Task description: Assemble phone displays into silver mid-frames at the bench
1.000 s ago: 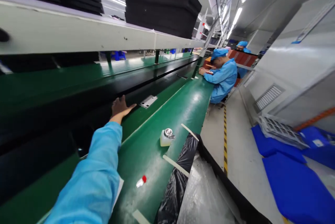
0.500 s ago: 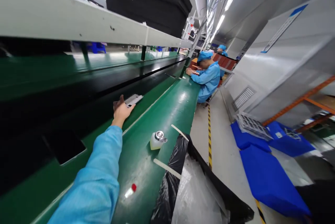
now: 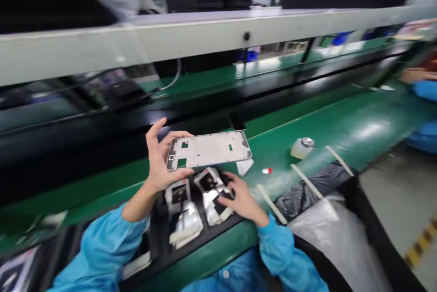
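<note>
A flat phone frame [image 3: 211,150] with small cutouts is held near the middle of the view, gripped at its left end by my left hand [image 3: 159,160]. Below it, a black tray [image 3: 161,237] holds several phone parts in stacks. My right hand [image 3: 241,196] rests on the right stack [image 3: 213,201] in the tray, its fingers bent over a dark flat part; how firmly they grip is unclear. Another stack [image 3: 184,219] lies to the left of it.
On the green bench [image 3: 362,119] stand a small bottle with a metal cap [image 3: 302,147] and a red-and-white item [image 3: 267,171]. A plastic-lined bag [image 3: 334,233] hangs at the right edge. A white shelf beam [image 3: 205,34] crosses above. A co-worker's sleeve [image 3: 425,137] shows far right.
The view has swung left and down to the tray. My left hand has brought the frame from the far side of the bench to above the tray. My right hand has come into view.
</note>
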Tool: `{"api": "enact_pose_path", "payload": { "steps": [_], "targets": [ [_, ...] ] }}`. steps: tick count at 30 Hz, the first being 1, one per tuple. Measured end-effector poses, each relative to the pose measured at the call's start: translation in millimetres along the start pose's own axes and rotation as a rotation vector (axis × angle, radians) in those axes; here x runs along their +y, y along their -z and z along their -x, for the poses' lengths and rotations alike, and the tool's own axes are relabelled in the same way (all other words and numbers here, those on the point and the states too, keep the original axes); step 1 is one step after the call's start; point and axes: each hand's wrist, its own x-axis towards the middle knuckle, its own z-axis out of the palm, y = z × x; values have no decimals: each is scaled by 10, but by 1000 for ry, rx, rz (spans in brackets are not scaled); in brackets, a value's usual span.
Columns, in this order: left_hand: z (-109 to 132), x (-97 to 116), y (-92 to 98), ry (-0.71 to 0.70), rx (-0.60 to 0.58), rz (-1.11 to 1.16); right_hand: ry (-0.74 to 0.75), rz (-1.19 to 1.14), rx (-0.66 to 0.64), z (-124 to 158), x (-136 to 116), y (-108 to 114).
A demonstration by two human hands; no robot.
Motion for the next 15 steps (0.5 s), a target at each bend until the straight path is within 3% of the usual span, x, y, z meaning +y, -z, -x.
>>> {"api": "enact_pose_path", "payload": {
  "steps": [4,8,11,13,15],
  "targets": [
    [737,620,295,163,254,254,69,94,-2,81,346,63],
    [862,826,387,272,254,443,87,117,23,132,625,224],
    [758,906,426,223,233,521,65,143,65,164,525,310],
    [776,994,480,186,277,547,57,150,50,163,318,244],
    [903,1052,634,242,305,570,53,137,-45,109,91,101]
  ]
}}
